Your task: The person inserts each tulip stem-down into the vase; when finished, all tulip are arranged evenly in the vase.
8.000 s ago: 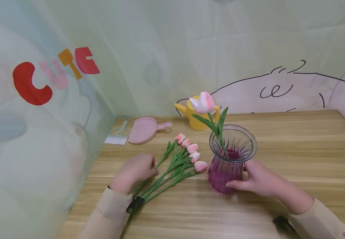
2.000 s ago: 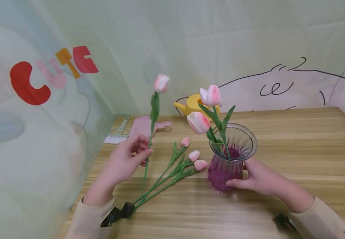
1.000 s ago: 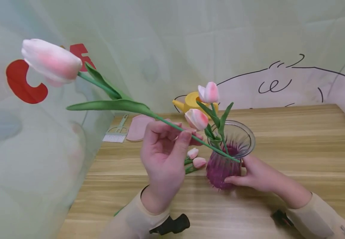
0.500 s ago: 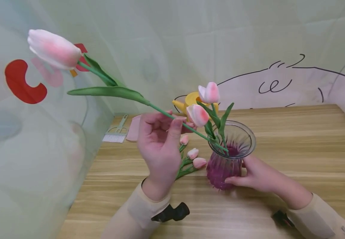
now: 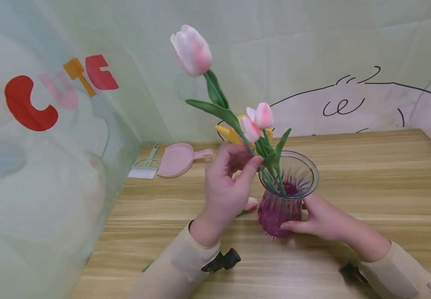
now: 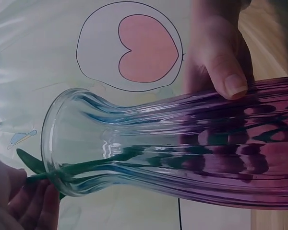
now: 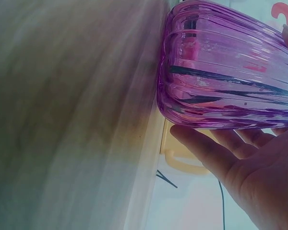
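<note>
Held tulip (image 5: pixel 231 118): pink and white; stem pinched between thumb and fingers of the left hand (image 5: pixel 226 189); lower end inside the vase mouth, its tip hard to make out.
Vase (image 5: pixel 280 214): ribbed glass, purple below; upright on the worktop (image 5: pixel 372 187); gripped around its lower part by the right hand (image 5: pixel 324 218), whose fingers are largely hidden in the head view.
Standing tulips (image 5: pixel 263 116): two, in the vase; lower stems blurred by the glass.
Loose tulip (image 5: pixel 252 203): on the worktop beside the vase; partly covered by the left hand.
Watering can (image 5: pixel 228 135): yellow; mostly covered.
Lettering (image 5: pixel 98 73): "CUTE", on the backdrop.
Change, half a second: held tulip brought more upright; lettering and dustpan (image 5: pixel 176 160) uncovered.
</note>
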Tool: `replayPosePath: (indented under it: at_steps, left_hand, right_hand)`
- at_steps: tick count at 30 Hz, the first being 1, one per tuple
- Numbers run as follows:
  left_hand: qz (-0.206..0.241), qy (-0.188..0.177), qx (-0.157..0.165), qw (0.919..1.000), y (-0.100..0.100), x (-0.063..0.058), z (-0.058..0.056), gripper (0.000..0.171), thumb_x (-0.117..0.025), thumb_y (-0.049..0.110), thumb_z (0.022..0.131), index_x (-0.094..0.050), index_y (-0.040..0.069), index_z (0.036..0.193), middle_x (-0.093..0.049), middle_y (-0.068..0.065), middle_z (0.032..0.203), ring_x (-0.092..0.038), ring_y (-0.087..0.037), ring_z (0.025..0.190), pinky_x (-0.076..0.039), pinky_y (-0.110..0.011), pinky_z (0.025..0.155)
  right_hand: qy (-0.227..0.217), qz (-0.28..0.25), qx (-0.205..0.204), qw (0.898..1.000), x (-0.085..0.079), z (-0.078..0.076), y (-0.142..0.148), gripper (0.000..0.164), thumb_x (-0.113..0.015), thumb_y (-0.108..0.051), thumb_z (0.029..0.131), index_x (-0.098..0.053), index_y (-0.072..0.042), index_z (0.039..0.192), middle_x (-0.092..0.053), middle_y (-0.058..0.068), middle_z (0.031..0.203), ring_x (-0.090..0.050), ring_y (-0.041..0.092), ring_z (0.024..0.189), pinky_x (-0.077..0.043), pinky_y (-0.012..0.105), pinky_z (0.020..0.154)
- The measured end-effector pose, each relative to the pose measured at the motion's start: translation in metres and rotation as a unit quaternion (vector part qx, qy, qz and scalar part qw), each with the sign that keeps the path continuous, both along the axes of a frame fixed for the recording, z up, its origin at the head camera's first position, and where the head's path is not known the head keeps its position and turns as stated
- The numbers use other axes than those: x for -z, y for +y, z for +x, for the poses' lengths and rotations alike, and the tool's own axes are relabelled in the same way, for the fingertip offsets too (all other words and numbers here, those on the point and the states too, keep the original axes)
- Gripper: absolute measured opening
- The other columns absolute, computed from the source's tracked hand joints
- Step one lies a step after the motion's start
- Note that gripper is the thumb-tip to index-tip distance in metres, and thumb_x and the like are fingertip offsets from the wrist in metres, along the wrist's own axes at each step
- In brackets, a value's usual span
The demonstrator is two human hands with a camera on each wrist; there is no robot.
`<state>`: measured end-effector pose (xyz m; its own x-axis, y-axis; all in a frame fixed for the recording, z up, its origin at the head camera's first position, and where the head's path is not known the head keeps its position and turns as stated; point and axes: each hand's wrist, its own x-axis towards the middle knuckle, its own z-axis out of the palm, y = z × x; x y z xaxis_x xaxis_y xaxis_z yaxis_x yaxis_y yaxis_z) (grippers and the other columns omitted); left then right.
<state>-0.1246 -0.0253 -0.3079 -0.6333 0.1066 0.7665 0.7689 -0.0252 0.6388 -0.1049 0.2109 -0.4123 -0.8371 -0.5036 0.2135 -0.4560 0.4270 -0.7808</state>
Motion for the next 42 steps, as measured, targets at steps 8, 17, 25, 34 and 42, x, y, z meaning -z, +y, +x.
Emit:
replayPosePath:
  at_steps: [8,17,25,34,42]
  left_hand:
    - [-0.105,0.03,-0.051,0.9927,-0.002,0.003,-0.004,0.008,-0.074,0.007,0.094,-0.067,0.003,0.097,-0.074,-0.007,0.089,-0.067,-0.015,0.081,-0.057,-0.029,0.079]
    - [-0.162,-0.005,-0.042,0.9858,-0.019,0.006,-0.002,0.043,-0.095,0.017,0.074,-0.068,0.007,0.106,-0.071,-0.003,0.097,-0.06,-0.013,0.08,-0.055,-0.029,0.07]
    - [-0.214,-0.066,0.0,0.9747,-0.043,0.022,-0.001,0.051,-0.095,0.019,0.072,-0.061,0.009,0.11,-0.06,-0.001,0.09,-0.06,-0.017,0.084,-0.058,-0.03,0.074]
    - [-0.443,-0.144,-0.085,0.881,-0.089,0.045,-0.01,0.033,-0.076,0.037,0.094,-0.064,0.017,0.117,-0.066,0.002,0.1,-0.064,-0.017,0.087,-0.055,-0.035,0.075]
    - [-0.657,-0.225,-0.1,0.7125,-0.142,0.072,-0.013,0.026,-0.078,0.034,0.093,-0.062,0.015,0.101,-0.062,0.006,0.084,-0.057,-0.012,0.071,-0.05,-0.037,0.066]
  right_hand:
    - [0.0,-0.001,-0.002,1.0,0.0,0.0,0.0,0.089,-0.088,-0.034,0.083,-0.034,-0.025,0.152,-0.055,0.002,0.148,-0.055,0.027,0.135,-0.056,0.049,0.1]
    - [0.005,-0.001,-0.009,1.0,0.001,-0.001,0.0,0.087,-0.087,-0.033,0.084,-0.034,-0.023,0.152,-0.054,0.005,0.149,-0.055,0.032,0.136,-0.056,0.051,0.099]
    - [0.003,-0.002,-0.002,1.0,-0.001,-0.001,0.0,0.085,-0.088,-0.03,0.083,-0.037,-0.021,0.151,-0.055,0.007,0.147,-0.055,0.036,0.135,-0.056,0.055,0.098]
    - [-0.009,-0.001,0.0,1.0,-0.001,0.0,-0.001,0.083,-0.087,-0.035,0.084,-0.038,-0.02,0.15,-0.055,0.01,0.147,-0.056,0.038,0.135,-0.054,0.058,0.1]
    - [-0.005,0.007,0.002,1.0,-0.001,0.001,-0.001,0.081,-0.086,-0.035,0.085,-0.038,-0.021,0.149,-0.057,0.008,0.145,-0.058,0.034,0.133,-0.056,0.053,0.099]
